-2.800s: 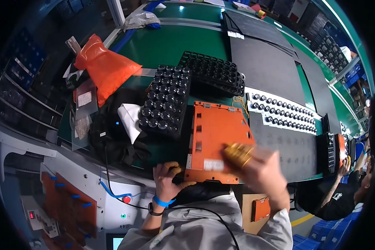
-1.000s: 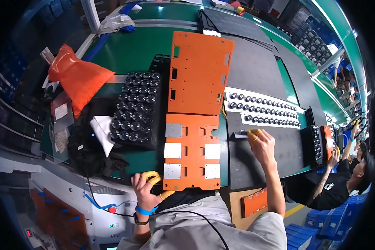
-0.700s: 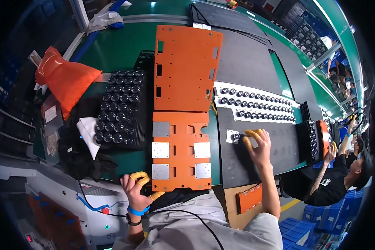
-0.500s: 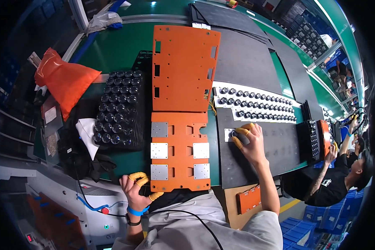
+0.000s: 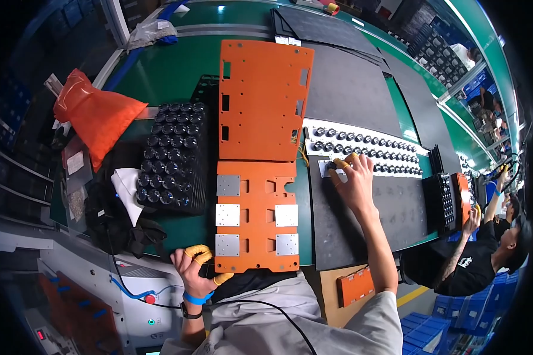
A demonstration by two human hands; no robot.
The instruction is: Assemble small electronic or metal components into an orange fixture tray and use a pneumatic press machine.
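Your right hand [image 5: 356, 184] grips a small white plate with round black lens [image 5: 326, 170]; your left hand [image 5: 190, 272] rests open beside the orange rectangular hinged panel [image 5: 258, 228], near left.

"What's changing?"
"The right hand [image 5: 356, 184] is moving the small lens plate [image 5: 323, 169] closer to the white lens strips [image 5: 374, 141]."
"And the orange fixture [image 5: 257, 192]?"
"Its cover [image 5: 262, 97] is lying open now."

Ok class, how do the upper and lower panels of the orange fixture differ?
The lower panel bears five silver plates; the upper panel bears none. The upper panel has rectangular cut-outs along both sides; the lower panel has a rounded notch in its right edge. The lower panel lies beside the left hand; the upper panel is farther from it. Both are orange with small holes.
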